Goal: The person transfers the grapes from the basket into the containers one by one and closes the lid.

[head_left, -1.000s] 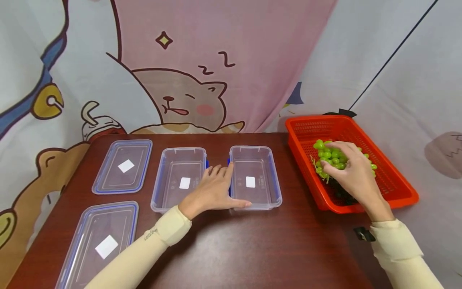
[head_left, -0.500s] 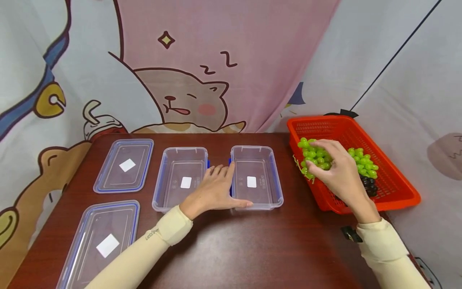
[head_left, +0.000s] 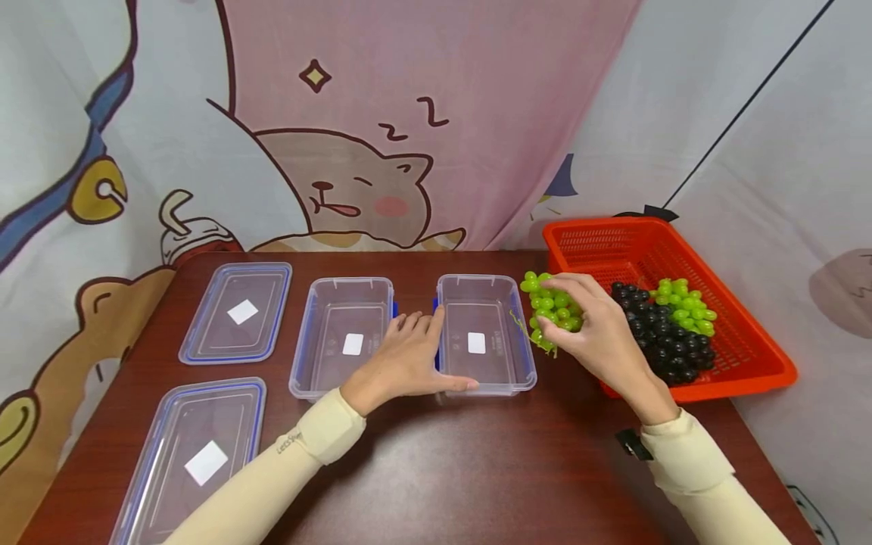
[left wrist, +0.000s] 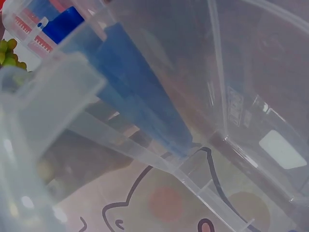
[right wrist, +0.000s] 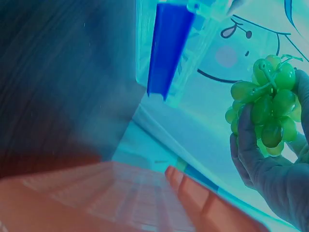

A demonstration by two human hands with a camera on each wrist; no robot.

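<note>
My right hand (head_left: 602,333) grips a bunch of green grapes (head_left: 555,303) in the air, between the right clear box and the red basket (head_left: 752,341). In the right wrist view the fingers curl round the grapes (right wrist: 263,108), with a stem sticking out on top. My left hand (head_left: 405,359) lies spread between two lidless clear plastic boxes. Its straight fingers are against the side of the right box (head_left: 490,371), and its thumb lies along the near rim. The left box (head_left: 327,322) stands close by that hand. Each box has a white label inside.
Black grapes (head_left: 657,333) and another green bunch (head_left: 686,306) lie in the basket. Two clear lids with blue seals, a far one (head_left: 235,341) and a near one (head_left: 166,431), lie on the brown table (head_left: 470,484) at left. A printed curtain (head_left: 381,174) hangs behind.
My right hand has carried the green grapes leftward out of the basket and past its rim, which uncovers the black grapes and the other green bunch. The left hand has stayed in place.
</note>
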